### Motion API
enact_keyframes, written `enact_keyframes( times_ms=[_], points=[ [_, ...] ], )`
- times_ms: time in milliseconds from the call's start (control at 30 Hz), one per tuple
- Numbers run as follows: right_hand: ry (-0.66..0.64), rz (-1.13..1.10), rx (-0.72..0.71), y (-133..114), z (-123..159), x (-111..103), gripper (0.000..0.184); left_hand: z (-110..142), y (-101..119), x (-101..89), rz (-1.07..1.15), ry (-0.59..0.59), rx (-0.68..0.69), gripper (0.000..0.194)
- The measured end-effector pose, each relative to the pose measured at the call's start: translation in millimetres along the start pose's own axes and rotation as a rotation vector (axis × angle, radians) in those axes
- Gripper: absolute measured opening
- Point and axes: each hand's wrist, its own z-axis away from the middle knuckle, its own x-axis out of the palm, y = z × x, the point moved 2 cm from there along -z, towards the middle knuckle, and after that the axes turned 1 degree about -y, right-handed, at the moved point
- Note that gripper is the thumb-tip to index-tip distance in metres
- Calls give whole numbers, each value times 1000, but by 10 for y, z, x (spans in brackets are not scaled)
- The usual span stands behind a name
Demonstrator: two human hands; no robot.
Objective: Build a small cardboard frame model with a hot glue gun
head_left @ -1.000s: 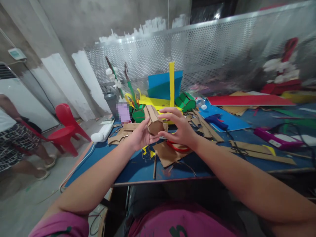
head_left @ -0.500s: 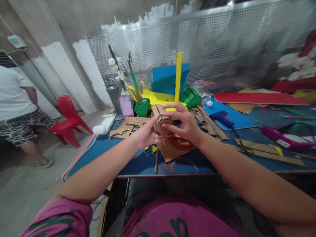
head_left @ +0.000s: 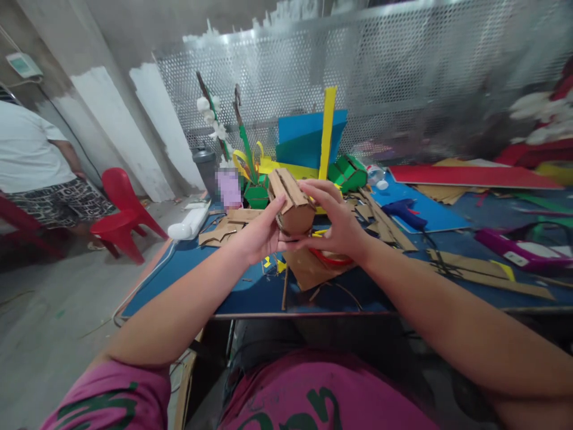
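Observation:
A small many-sided cardboard box (head_left: 296, 220) is held up over the table, its flat end toward me and dark seams running between its side panels. My left hand (head_left: 263, 234) grips it from the left, thumb on the side panel and fingers beneath. My right hand (head_left: 336, 220) is curled round its right side, fingertips on the upper edge and thumb near the bottom. Below lie a flat piece of cardboard (head_left: 302, 276) and a red ring, possibly a tape roll (head_left: 331, 258), partly hidden by my right hand.
Cardboard scraps (head_left: 219, 233) litter the blue table (head_left: 179, 280). Behind stand green boxes (head_left: 348, 173), one with flower stems. A blue glue gun (head_left: 405, 214) lies right, near a purple device (head_left: 521, 246). A person (head_left: 36, 155) stands at left by a red chair (head_left: 123, 212).
The cardboard box has been turned and tilted so more of its top panels show. My right hand has moved from loosely around it to touching it. The person at left has shifted.

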Motion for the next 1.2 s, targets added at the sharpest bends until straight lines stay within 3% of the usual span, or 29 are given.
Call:
enact_keyframes(
  times_ms=[67, 167, 300, 367, 467, 533, 700, 733, 800, 867, 933, 1200],
  points=[
    [-22, 30, -26, -7, -5, 14, 113, 6, -2, 0, -20, 5, -31, 77],
    [-25, 57, -54, -48, -31, 3, 101, 9, 0, -22, -115, 17, -51, 81],
    [67, 95, -66, -119, -68, -110, 92, 21, 5, -57, -364, -58, -18, 94],
    [141, 95, -22, -120, -62, -183, 93, 42, 28, -75, -570, -23, 94, 95],
    [247, -4, 42, -66, -3, -248, 92, 118, 111, -80, -876, 117, 420, 84],
    [300, -114, 113, -5, 51, -247, 92, 178, 157, -77, -982, 180, 531, 79],
    [269, -297, 286, 79, 119, -144, 100, 266, 219, -57, -1023, 199, 836, 55],
    [263, -336, 301, 79, 120, -124, 100, 266, 213, -55, -1016, 201, 905, 55],
    [257, -409, 314, 72, 118, -88, 101, 241, 176, -51, -995, 154, 978, 75],
    [260, -470, 308, 60, 115, -58, 102, 198, 115, -44, -958, 54, 954, 95],
    [269, -529, 300, 44, 115, -33, 101, 156, 49, -35, -906, -42, 885, 103],
    [213, -667, 395, 8, 121, 24, 106, 96, -106, -14, -674, -164, 740, 93]
  ],
)
